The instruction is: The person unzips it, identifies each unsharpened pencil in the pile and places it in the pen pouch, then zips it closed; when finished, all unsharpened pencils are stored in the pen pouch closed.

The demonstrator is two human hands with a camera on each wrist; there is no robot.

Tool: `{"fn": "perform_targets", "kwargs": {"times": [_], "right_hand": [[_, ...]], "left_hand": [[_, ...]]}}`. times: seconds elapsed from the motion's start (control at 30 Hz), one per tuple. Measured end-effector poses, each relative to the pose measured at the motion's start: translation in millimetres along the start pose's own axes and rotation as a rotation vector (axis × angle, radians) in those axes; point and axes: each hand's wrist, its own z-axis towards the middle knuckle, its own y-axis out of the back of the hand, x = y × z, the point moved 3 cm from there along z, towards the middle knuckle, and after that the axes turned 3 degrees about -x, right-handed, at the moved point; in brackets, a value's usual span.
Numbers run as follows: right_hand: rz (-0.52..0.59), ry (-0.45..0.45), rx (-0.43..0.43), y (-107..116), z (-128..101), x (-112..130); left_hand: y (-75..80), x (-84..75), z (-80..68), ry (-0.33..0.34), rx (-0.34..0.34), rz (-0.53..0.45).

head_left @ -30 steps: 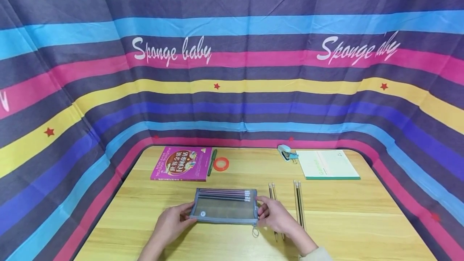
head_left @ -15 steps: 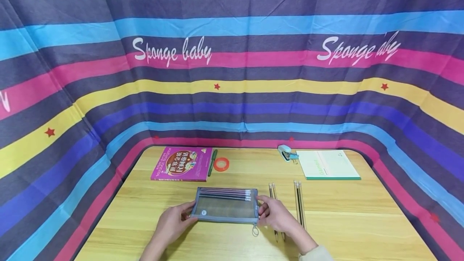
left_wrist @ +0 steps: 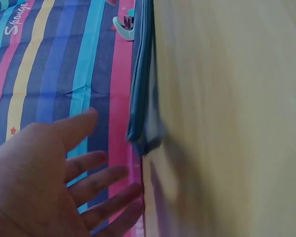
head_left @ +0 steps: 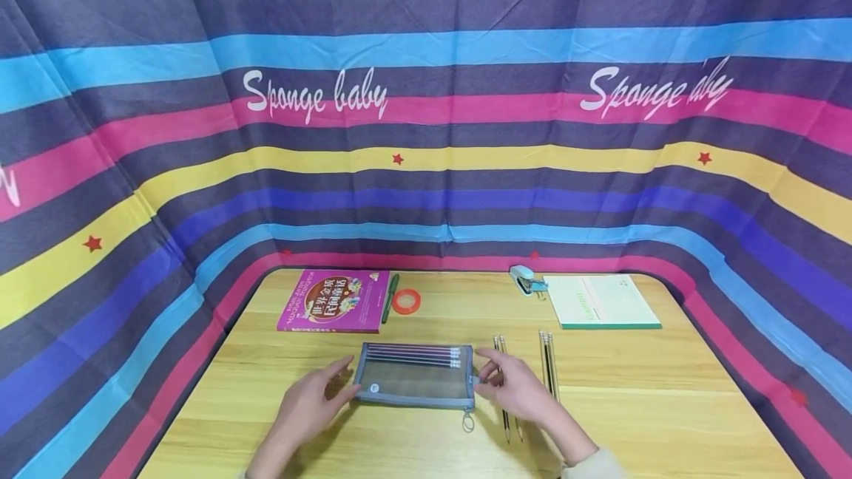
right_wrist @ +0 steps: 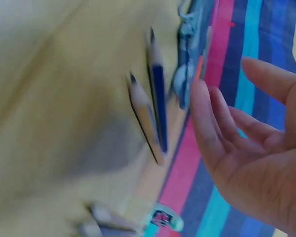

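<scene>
A grey mesh zip pouch (head_left: 419, 384) lies flat on the table, with several pencils (head_left: 413, 355) showing inside along its far edge. A ring hangs from the zip at the near right corner. My left hand (head_left: 302, 405) is at the pouch's left end, fingers spread and apart from it in the left wrist view (left_wrist: 44, 182). On the other side my right hand (head_left: 515, 386) is at the right end, by the small tab, its fingers loosely bent and thumb apart. Two loose pencils (right_wrist: 159, 94) lie under that hand, sharpened tips toward the person.
Farther right lie more pencils (head_left: 547, 361). Along the back are a purple book (head_left: 299, 309), a green pen (head_left: 390, 299), a red tape roll (head_left: 417, 303), a light blue stapler (head_left: 523, 279) and a pale notebook (head_left: 609, 301). A striped curtain (head_left: 426, 202) surrounds the table.
Both hands gripped the pouch's ends earlier; now they have let go and drawn slightly outward. The pouch shifted a little away from the person and stays flat on the table.
</scene>
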Motion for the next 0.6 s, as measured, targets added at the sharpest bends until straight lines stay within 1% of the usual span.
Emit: {"fn": "perform_targets", "kwargs": {"times": [0.13, 0.2, 0.27, 0.33, 0.4, 0.5, 0.53, 0.6], "right_hand": [[-0.141, 0.019, -0.148, 30, -6, 9], [-0.207, 0.039, -0.226, 48, -10, 14], [-0.259, 0.073, -0.296, 66, -14, 19], [-0.313, 0.108, -0.36, 83, -19, 22], [-0.379, 0.159, -0.417, 99, -25, 24], [-0.533, 0.264, -0.487, 123, -34, 23], [-0.593, 0.311, -0.511, 131, -36, 21], [-0.719, 0.416, -0.565, 145, -41, 18]], "left_hand": [[15.5, 0.5, 7.2, -0.136, -0.078, 0.054], [25.3, 1.1, 11.6, -0.18, -0.103, 0.091], [36.0, 1.9, 15.3, -0.195, -0.117, 0.141], [46.8, 2.1, 18.5, -0.19, -0.119, 0.189], [57.4, 1.6, 21.3, -0.188, -0.123, 0.233], [71.5, 0.2, 25.4, -0.224, -0.161, 0.308], [76.2, -0.3, 26.6, -0.246, -0.186, 0.34], [85.8, -0.8, 28.4, -0.307, -0.263, 0.407]]}}
